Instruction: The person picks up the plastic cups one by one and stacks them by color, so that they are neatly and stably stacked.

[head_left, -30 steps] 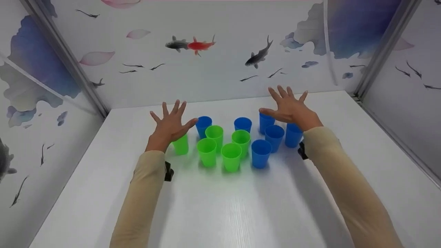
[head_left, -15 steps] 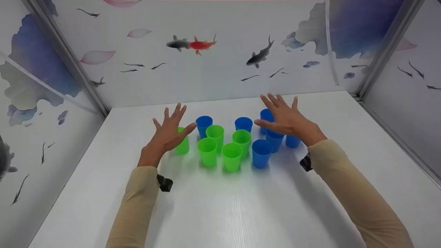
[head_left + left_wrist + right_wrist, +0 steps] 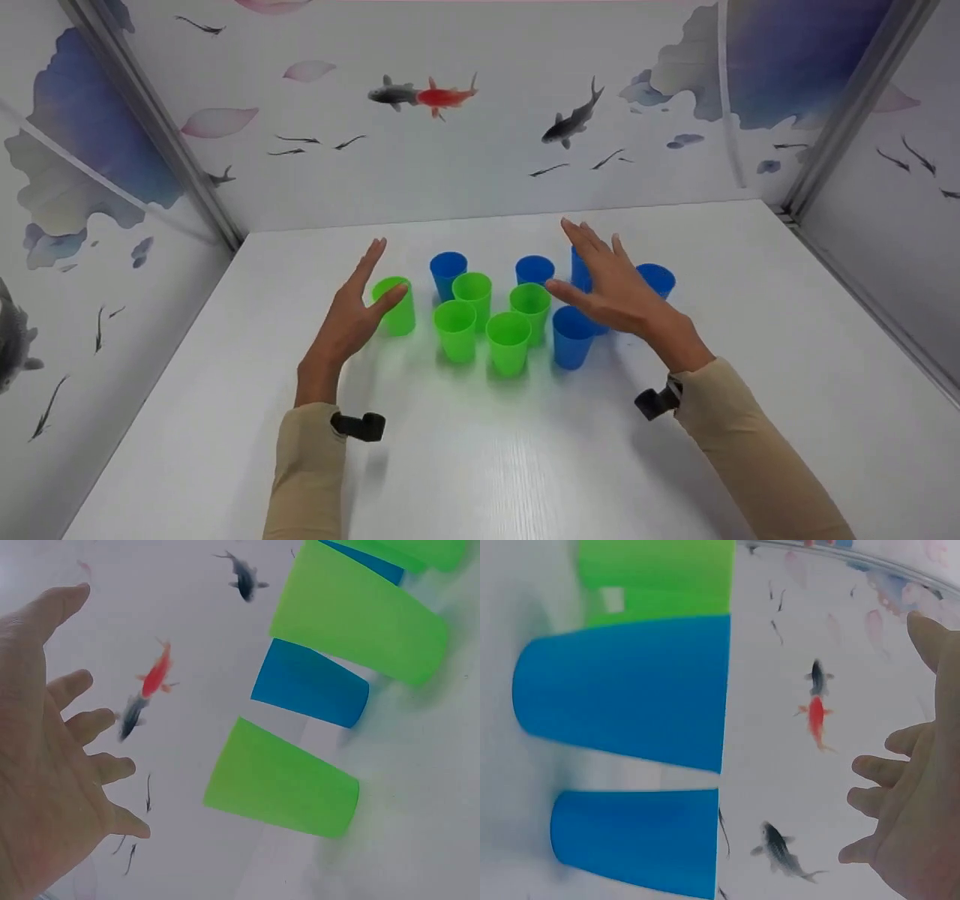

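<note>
Several green cups and several blue cups stand upright and mouth up in a cluster on the white table. My left hand point(image 3: 349, 319) hovers beside the leftmost green cup point(image 3: 402, 315), thumb apart from the straight fingers. Its left wrist view shows the palm point(image 3: 52, 772) raised, with a gap to the nearest green cup point(image 3: 285, 784). Over the blue cups hovers my right hand point(image 3: 611, 289), fingers extended, partly hiding some of them. The right wrist view has the hand point(image 3: 915, 802) apart from the large front blue cup point(image 3: 626, 690). Both hands hold nothing.
Behind the cups rises a white wall point(image 3: 480, 172) painted with fish and petals, with similar panels left and right. Metal posts point(image 3: 169, 120) mark the corners. The bare white table point(image 3: 480, 465) extends in front of the cups. A small black device point(image 3: 361, 426) sits on each wrist.
Both hands have drawn back toward the person and turned more edge-on, their fingers closer together. The right hand has also shifted slightly left, uncovering the rightmost blue cup's rim. The cups keep their places.
</note>
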A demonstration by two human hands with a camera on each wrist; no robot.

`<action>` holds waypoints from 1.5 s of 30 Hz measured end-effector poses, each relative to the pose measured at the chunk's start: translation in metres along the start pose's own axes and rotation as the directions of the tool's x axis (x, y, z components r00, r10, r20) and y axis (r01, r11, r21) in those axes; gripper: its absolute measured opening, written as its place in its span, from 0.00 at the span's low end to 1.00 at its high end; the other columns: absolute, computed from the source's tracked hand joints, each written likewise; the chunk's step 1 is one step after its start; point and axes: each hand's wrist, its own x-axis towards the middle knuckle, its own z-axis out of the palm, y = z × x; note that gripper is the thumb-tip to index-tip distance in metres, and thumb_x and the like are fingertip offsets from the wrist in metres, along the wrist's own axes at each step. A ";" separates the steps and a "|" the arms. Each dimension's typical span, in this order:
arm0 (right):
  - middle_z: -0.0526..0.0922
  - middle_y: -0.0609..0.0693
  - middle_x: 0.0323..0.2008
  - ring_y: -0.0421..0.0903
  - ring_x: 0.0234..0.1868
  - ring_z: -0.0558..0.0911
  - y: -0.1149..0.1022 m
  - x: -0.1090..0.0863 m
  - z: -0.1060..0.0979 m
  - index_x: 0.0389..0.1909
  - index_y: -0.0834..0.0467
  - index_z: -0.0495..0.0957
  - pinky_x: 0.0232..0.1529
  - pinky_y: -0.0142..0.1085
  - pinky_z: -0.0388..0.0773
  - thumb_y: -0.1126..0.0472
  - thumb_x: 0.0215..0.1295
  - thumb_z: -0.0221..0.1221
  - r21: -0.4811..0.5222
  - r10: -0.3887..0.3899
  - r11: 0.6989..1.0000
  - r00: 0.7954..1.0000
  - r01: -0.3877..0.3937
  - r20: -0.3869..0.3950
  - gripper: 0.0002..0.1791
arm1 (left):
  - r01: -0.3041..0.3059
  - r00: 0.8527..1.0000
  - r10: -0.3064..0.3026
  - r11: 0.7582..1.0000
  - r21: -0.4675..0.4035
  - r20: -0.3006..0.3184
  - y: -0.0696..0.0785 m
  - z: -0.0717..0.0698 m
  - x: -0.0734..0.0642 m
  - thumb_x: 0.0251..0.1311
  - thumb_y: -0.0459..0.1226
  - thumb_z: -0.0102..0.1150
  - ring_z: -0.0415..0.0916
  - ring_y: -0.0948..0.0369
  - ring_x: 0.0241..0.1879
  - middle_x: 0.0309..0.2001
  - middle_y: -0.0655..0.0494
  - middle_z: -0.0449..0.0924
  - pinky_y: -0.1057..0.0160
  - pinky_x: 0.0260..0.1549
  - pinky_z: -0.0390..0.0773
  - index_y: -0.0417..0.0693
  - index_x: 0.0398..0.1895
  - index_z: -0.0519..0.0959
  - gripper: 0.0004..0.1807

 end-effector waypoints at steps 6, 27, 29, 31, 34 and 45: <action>0.49 0.47 0.81 0.57 0.82 0.49 -0.016 -0.017 0.017 0.81 0.41 0.45 0.75 0.66 0.50 0.41 0.73 0.54 0.308 0.009 0.951 0.997 0.014 -0.074 0.42 | 0.047 0.996 -0.063 0.967 -0.250 -0.057 -0.018 0.009 -0.007 0.70 0.53 0.53 0.39 0.52 0.82 0.82 0.55 0.43 0.40 0.77 0.49 0.61 0.82 0.44 0.43; 0.73 0.55 0.68 0.51 0.68 0.76 -0.050 -0.041 0.068 0.68 0.57 0.68 0.63 0.46 0.78 0.50 0.62 0.69 0.678 0.301 0.728 0.937 -0.103 -0.180 0.36 | 0.172 0.976 -0.207 0.917 -0.360 -0.061 -0.052 0.044 0.001 0.64 0.49 0.64 0.49 0.43 0.79 0.80 0.40 0.47 0.42 0.74 0.59 0.53 0.81 0.39 0.53; 0.73 0.55 0.68 0.52 0.68 0.76 -0.052 -0.041 0.072 0.68 0.58 0.68 0.62 0.46 0.79 0.49 0.61 0.70 0.678 0.305 0.725 0.939 -0.121 -0.159 0.37 | 0.175 0.976 -0.209 0.917 -0.358 -0.059 -0.053 0.046 0.001 0.63 0.51 0.65 0.50 0.42 0.79 0.80 0.40 0.47 0.42 0.73 0.61 0.54 0.81 0.39 0.54; 0.73 0.55 0.68 0.53 0.68 0.76 -0.054 -0.042 0.075 0.68 0.58 0.68 0.62 0.46 0.79 0.49 0.60 0.71 0.668 0.311 0.731 0.939 -0.138 -0.147 0.39 | 0.179 0.976 -0.212 0.917 -0.358 -0.055 -0.054 0.048 0.002 0.62 0.52 0.65 0.50 0.42 0.79 0.80 0.40 0.47 0.42 0.73 0.62 0.55 0.82 0.38 0.56; 0.72 0.55 0.69 0.54 0.70 0.75 -0.055 -0.042 0.080 0.69 0.58 0.67 0.64 0.47 0.77 0.48 0.58 0.71 0.645 0.322 0.745 0.938 -0.169 -0.127 0.41 | 0.191 0.973 -0.224 0.913 -0.361 -0.051 -0.055 0.051 0.003 0.61 0.53 0.66 0.50 0.41 0.79 0.80 0.39 0.46 0.42 0.72 0.63 0.56 0.82 0.36 0.57; 0.69 0.55 0.72 0.55 0.74 0.69 -0.057 -0.037 0.094 0.70 0.60 0.64 0.68 0.49 0.72 0.53 0.58 0.72 0.613 0.320 0.764 0.943 -0.201 -0.090 0.42 | 0.227 0.960 -0.272 0.891 -0.394 -0.062 -0.058 0.056 0.007 0.62 0.51 0.66 0.51 0.41 0.78 0.80 0.39 0.45 0.42 0.73 0.62 0.56 0.82 0.37 0.56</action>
